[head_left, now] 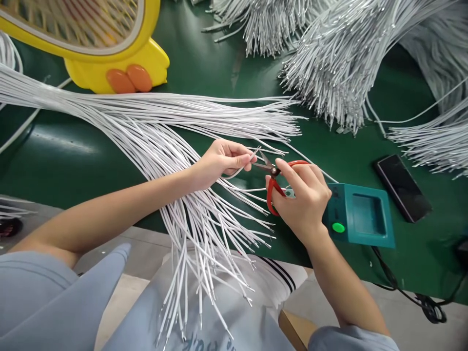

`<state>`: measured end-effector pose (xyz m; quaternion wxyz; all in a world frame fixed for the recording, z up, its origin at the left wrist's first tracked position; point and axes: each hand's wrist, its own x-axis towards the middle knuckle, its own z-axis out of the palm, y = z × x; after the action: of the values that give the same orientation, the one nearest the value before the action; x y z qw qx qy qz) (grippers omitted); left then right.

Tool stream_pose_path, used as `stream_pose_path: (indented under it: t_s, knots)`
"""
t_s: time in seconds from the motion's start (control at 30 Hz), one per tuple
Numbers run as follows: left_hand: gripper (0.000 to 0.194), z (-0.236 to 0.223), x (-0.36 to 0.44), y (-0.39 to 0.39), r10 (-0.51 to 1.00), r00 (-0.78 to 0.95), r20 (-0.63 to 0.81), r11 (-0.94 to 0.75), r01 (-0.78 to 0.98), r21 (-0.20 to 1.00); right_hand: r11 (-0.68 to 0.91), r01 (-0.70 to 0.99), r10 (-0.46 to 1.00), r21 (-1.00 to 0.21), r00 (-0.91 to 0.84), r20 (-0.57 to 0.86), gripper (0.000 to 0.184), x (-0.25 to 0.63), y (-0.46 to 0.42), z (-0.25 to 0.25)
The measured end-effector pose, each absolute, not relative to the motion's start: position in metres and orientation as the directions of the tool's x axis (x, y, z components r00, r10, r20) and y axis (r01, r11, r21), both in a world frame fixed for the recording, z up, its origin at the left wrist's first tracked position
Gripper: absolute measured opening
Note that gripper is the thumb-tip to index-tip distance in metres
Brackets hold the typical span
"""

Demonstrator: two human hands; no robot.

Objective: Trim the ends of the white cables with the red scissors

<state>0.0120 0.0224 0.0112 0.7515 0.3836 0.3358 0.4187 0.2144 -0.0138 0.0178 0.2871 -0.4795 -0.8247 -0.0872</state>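
My left hand [224, 160] pinches the end of a thin white wire [252, 157] between thumb and fingers, above a fanned bundle of white wires [171, 146]. My right hand [303, 197] grips red-handled scissors [272, 181]. The scissor blades point left and meet the wire tip just beside my left fingertips. The wire bundle spreads across the green table [73, 156] from the left and hangs over its front edge onto my lap.
A teal box with a green button [360, 214] sits right of my right hand, a black phone [402, 187] beyond it. Heaps of white wires [340, 58] lie at the back right. A yellow duck-shaped fan [109, 44] stands back left. A black cable [413, 295] trails off the table edge.
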Motion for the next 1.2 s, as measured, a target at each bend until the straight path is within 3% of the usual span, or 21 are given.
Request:
stream_pose_path:
  t_s: [0.3, 0.63, 0.97, 1.2]
  knots:
    - [0.023, 0.01, 0.014, 0.021, 0.887, 0.426, -0.181, 0.338, -0.329, 0.882, 0.534, 0.838, 0.729, -0.11, -0.39, 0.563, 0.031, 0.214, -0.012, 0.018]
    - [0.018, 0.009, 0.013, 0.021, 0.902, 0.422, -0.091, 0.218, -0.263, 0.94, 0.551, 0.817, 0.761, -0.172, -0.406, 0.506, 0.026, 0.217, -0.012, 0.015]
    - [0.011, 0.008, 0.015, 0.02, 0.903, 0.424, -0.068, 0.209, -0.294, 0.933, 0.523, 0.849, 0.801, -0.079, -0.458, 0.385, 0.018, 0.218, -0.02, 0.025]
    - [0.017, 0.006, 0.015, 0.019, 0.899, 0.433, -0.07, 0.199, -0.261, 0.945, 0.531, 0.848, 0.8, -0.007, -0.498, 0.334, 0.019, 0.217, -0.026, 0.03]
